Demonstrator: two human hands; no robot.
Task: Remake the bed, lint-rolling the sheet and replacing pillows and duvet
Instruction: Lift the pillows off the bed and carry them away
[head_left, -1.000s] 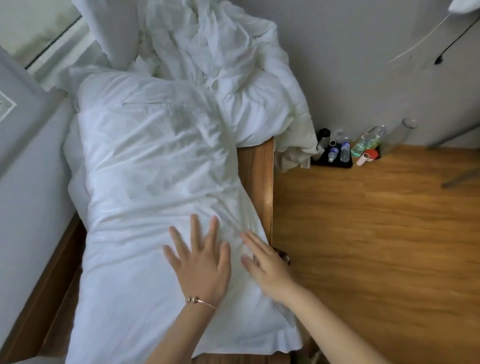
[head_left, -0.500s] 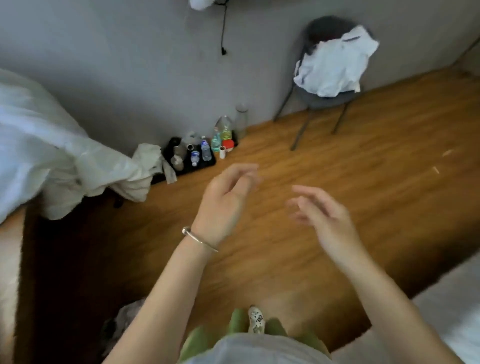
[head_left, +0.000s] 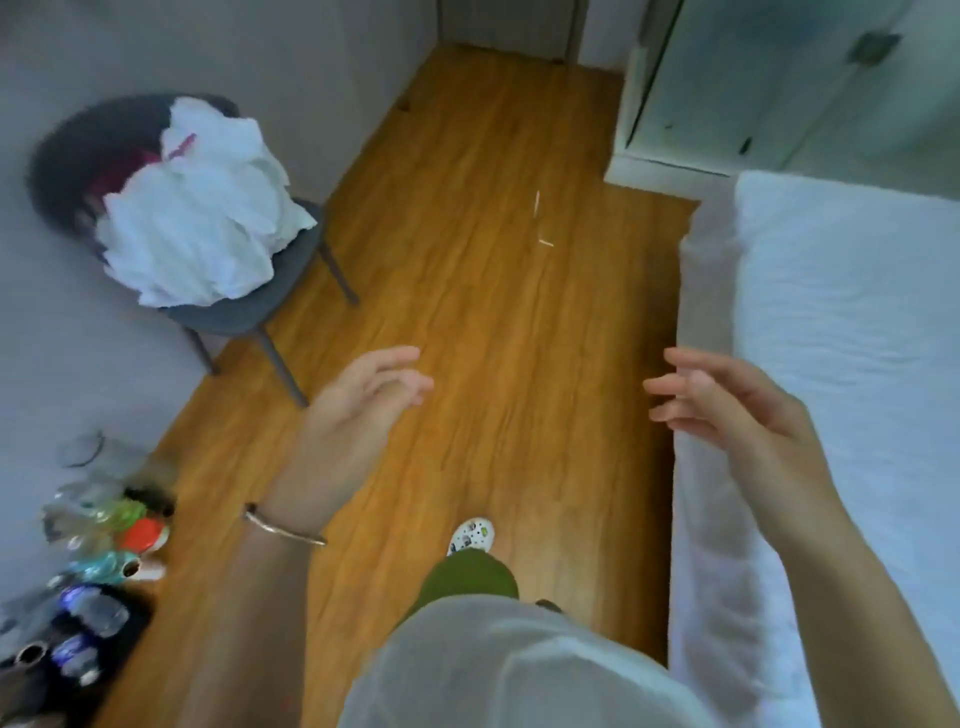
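Both hands hang in the air above the wooden floor (head_left: 467, 312), holding nothing. The left hand (head_left: 353, 410) sits left of centre with its fingers loosely spread and slightly bent, pointing to the right, and a thin bracelet (head_left: 283, 527) circles its wrist. The right hand (head_left: 737, 410) is well apart from it on the right, fingers relaxed and fanned out toward the left, hovering just beside the near edge of the bed (head_left: 701, 519). The bed runs along the right side of the scene, covered by a white sheet (head_left: 852, 312) that looks fairly smooth with faint wrinkles; its side drops straight to the floor. At far left a dark grey chair (head_left: 244, 306) stands against the grey wall, and a heap of white bedding (head_left: 202, 223) is piled on its seat; whether it is the duvet or pillows cannot be told. Near left, by the wall, a blurred cluster of bottles (head_left: 98, 561) stands on the floor, some on a dark tray (head_left: 130, 618). Between the hands and lower in the scene, the person's white shirt, green trouser leg and a white patterned shoe (head_left: 471, 535) are visible. Two small pale scraps (head_left: 537, 202) lie on the floor farther off, and a frosted glass door (head_left: 779, 78) stands at far right.
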